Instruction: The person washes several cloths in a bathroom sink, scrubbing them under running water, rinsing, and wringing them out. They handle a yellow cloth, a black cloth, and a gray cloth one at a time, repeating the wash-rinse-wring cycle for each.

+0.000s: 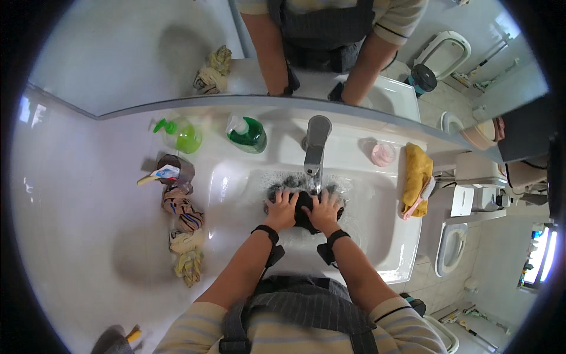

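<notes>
Cloth (304, 217), black, bunched, wider left to right; directly beneath left hand (282, 210) and right hand (323, 212), neither nearer; fingers spread, nothing clenched; faucet (318, 133) on far side.

Black cloth (302, 216) partly hidden by fingers (286, 196), mirrored torso (321, 25) cropped

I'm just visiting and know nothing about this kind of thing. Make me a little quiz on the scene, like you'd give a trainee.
1. What are the left hand and right hand both touching in the sink?
2. True or false: a pink-handled brush lies on the yellow cloth.
3. On which side of the faucet does the small pink tub stand, as the person sees it: a) left, b) right?

Key:
1. A black cloth, under both hands.
2. True.
3. b) right.
</notes>
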Tool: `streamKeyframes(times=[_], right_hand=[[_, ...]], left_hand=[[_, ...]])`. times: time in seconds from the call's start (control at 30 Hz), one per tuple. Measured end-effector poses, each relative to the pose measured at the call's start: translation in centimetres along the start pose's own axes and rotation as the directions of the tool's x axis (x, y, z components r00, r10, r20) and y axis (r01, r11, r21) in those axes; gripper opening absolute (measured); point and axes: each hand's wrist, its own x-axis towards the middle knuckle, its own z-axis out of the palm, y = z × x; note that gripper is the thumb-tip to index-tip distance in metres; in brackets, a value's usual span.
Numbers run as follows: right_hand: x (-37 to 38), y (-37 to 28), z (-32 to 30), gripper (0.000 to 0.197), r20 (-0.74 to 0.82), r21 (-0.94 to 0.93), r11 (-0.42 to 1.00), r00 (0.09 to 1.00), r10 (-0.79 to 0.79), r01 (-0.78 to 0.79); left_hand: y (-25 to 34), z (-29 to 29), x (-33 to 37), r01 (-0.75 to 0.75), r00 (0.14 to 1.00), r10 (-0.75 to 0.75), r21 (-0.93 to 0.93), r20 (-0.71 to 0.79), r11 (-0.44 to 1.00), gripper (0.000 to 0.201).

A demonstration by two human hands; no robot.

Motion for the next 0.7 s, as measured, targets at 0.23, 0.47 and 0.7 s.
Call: streamKeyframes(times=[0.23, 0.47, 0.7], right_hand=[[8.0, 1.7, -2.4, 0.043, 0.308, 0.331, 0.943, 0.946, -0.104, -0.004], [-0.4, 1.4, -7.6, 0.055, -0.275, 0.842, 0.5, 0.958, 0.076, 0.202], [-2.2, -1.0, -2.0, 0.077, -0.168, 0.288, 0.957, 0.983, 0.069, -0.018]], left_hand=[[-0.6, -1.5, 6.7, 0.277, 0.947, -0.243, -0.151, 0.209, 0.949, 0.063], [-1.8, -2.2, 2.3, -0.258, 0.801, -0.509, -0.949, -0.315, 0.182, 0.054], [2.3, -3.4, -1.1, 0.271, 0.929, -0.33, -0.301, -0.166, 0.914, 0.079]])
